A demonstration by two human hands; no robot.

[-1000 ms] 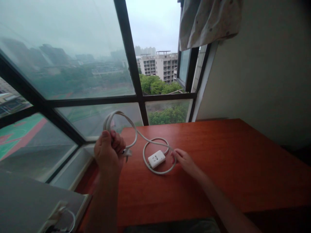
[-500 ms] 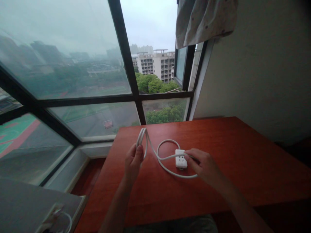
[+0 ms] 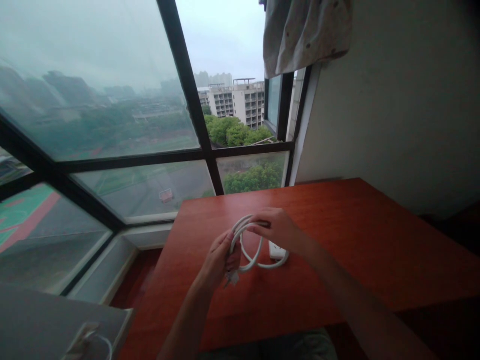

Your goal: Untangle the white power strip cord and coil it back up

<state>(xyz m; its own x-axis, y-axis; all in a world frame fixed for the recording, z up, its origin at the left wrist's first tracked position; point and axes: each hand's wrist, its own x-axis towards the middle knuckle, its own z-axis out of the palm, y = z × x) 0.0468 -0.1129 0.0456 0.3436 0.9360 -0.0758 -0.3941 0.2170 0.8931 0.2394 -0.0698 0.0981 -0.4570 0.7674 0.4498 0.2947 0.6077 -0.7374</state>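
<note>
A white power cord [image 3: 250, 264] is looped between my two hands above the table. My left hand [image 3: 220, 255] is closed round several strands of it, and the plug [image 3: 233, 277] hangs just below those fingers. Pinching the top of the loop is my right hand [image 3: 275, 227], close beside the left. Behind and below the right hand, the white socket block [image 3: 276, 251] of the extension lead lies on the table, partly covered by that hand and the cord.
The reddish-brown wooden table [image 3: 360, 260] reaches to the window frame [image 3: 161, 161] and the wall on the right. At lower left stands a pale panel with a wall outlet and a white cable [image 3: 101, 340]. A curtain [image 3: 305, 37] hangs above.
My right hand has moved left and up to my left hand, bringing cord with it. The loop on the table has become smaller, and the plug has come into view under my left hand.
</note>
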